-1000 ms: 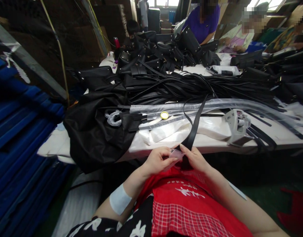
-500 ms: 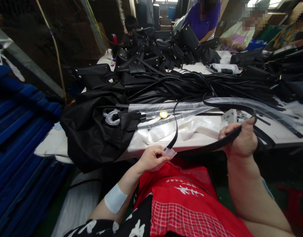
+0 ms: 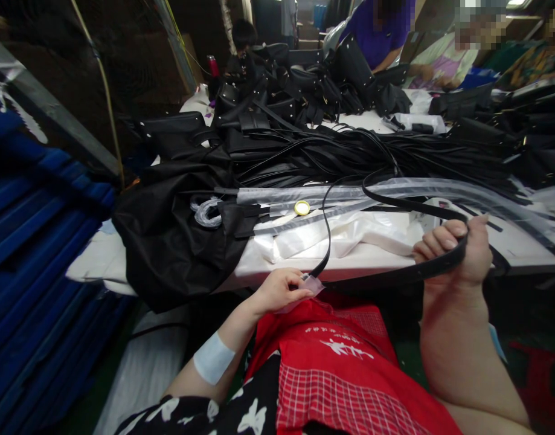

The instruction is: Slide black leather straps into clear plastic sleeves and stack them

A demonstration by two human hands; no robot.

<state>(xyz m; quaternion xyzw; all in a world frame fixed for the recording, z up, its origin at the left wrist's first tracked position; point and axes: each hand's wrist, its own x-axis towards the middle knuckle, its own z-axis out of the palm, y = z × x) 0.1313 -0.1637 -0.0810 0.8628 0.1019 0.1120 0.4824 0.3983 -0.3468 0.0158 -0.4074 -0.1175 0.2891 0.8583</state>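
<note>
My left hand [image 3: 288, 290] pinches a black strap together with a small piece of clear plastic film [image 3: 314, 286], just in front of the table edge. From there a thin part of the strap rises onto the table. My right hand [image 3: 458, 251] is closed around the black strap [image 3: 395, 273], which runs between both hands and loops back over the table. Close by lie strips in clear plastic sleeves [image 3: 299, 194], white plastic bags [image 3: 345, 232] and a round yellow-rimmed disc [image 3: 301, 208].
Behind the sleeves lies a heap of black straps [image 3: 395, 154], with black bags [image 3: 277, 90] further back. Black fabric [image 3: 177, 229] drapes over the table's left end. Blue stacked panels [image 3: 41, 241] stand at left. Several people sit or stand across the table.
My right hand has moved slightly right with the strap, and its fingers now curl more fully round it. My left hand keeps its pinch almost in place.
</note>
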